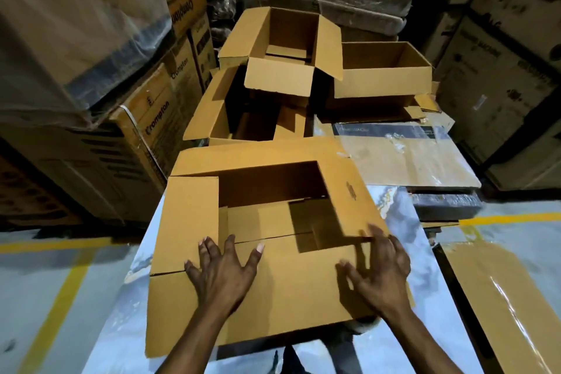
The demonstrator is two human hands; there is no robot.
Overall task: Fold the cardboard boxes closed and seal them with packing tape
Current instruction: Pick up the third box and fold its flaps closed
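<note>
both the left hand (223, 272) and right hand (381, 270) press flat on the box (273, 288).

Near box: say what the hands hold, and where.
Nothing is gripped. The left hand presses flat on the box's near flap; the right hand touches its right flap.

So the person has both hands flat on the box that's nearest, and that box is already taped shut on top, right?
Not quite. Both hands, the left hand and the right hand, do lie on the nearest box, but it is not taped shut. The head view shows its top still open: you can see down inside it, and the flaps are not closed over the opening.
</note>
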